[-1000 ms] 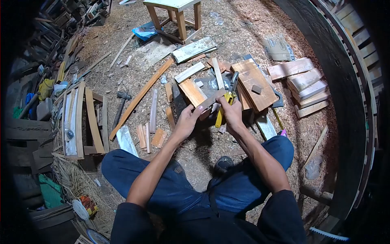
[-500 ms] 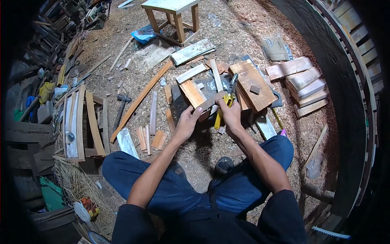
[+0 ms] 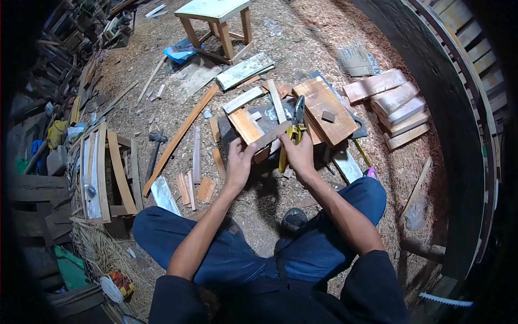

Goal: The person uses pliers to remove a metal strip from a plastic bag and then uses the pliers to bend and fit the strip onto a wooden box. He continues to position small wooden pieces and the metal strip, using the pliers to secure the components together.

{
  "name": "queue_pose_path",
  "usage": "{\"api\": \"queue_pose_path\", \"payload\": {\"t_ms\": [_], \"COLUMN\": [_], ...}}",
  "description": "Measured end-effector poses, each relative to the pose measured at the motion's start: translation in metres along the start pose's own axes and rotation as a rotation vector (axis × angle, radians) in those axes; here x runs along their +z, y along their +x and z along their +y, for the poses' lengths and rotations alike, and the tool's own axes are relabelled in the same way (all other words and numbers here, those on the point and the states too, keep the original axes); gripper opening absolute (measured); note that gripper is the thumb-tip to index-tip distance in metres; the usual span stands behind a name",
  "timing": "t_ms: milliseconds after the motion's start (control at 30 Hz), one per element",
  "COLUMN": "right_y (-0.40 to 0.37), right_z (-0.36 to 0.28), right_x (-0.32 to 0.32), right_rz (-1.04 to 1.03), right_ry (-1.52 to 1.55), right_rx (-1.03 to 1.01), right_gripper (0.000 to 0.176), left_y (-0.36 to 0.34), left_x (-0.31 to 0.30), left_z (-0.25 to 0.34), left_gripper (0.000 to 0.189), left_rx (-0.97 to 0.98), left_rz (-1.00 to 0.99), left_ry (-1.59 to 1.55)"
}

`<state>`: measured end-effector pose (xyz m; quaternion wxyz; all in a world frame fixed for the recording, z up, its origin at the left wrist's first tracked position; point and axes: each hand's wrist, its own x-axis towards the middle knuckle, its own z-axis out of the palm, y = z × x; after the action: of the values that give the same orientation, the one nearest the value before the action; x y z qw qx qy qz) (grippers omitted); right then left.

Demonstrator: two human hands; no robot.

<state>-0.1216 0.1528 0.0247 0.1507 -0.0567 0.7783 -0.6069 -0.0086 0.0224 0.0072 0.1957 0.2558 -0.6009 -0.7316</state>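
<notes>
The left hand (image 3: 237, 159) is pinching a wood strip (image 3: 271, 135); the right hand (image 3: 298, 154) is squeezing yellow pliers (image 3: 295, 128) (both grips full). Holding the strip rigid is likely helping the pliers bite squarely.

Sawdust floor (image 3: 324, 32), wooden stool (image 3: 216, 16), dark curved wall (image 3: 453, 108).

Left hand (image 3: 237, 161) grips wood strip (image 3: 273, 134), right hand (image 3: 298, 155) yellow pliers (image 3: 294, 128).
</notes>
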Motion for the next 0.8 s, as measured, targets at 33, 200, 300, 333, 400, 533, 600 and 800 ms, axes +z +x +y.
{"api": "queue_pose_path", "payload": {"t_ms": [33, 200, 300, 333, 400, 533, 600, 800], "right_y": [-0.001, 0.003, 0.007, 0.011, 0.019, 0.036, 0.041, 0.058], "right_z": [0.002, 0.009, 0.005, 0.002, -0.010, -0.018, -0.019, -0.021], "right_x": [0.000, -0.012, -0.027, -0.033, -0.051, -0.080, -0.090, -0.108], "right_rz": [0.031, -0.013, -0.020, -0.002, 0.024, 0.053, 0.093, 0.118], "right_ry": [0.027, 0.023, -0.011, -0.069, -0.213, -0.635, -0.763, -0.820], "right_rx": [-0.037, 0.044, 0.046, 0.031, -0.039, -0.110, -0.161, -0.011], "right_gripper": [0.043, 0.035, 0.026, 0.028, 0.053, 0.061, 0.061, 0.057], "left_y": [0.001, -0.007, -0.005, -0.003, 0.002, 0.020, 0.028, 0.049], "left_x": [-0.001, 0.015, 0.027, 0.030, 0.043, 0.066, 0.077, 0.101], "left_z": [-0.001, 0.026, 0.047, 0.056, 0.069, 0.071, 0.066, 0.061], "left_gripper": [0.051, 0.051, 0.045, 0.040, 0.021, 0.010, 0.010, 0.014], "left_rx": [-0.046, 0.201, 0.451, 0.503, 0.640, 0.701, 0.708, 0.688], "left_rz": [0.056, 0.303, 0.383, 0.306, 0.238, 0.120, 0.079, 0.022], "left_ry": [0.000, 0.409, 0.683, 0.823, 1.026, 1.076, 1.106, 1.162]}}
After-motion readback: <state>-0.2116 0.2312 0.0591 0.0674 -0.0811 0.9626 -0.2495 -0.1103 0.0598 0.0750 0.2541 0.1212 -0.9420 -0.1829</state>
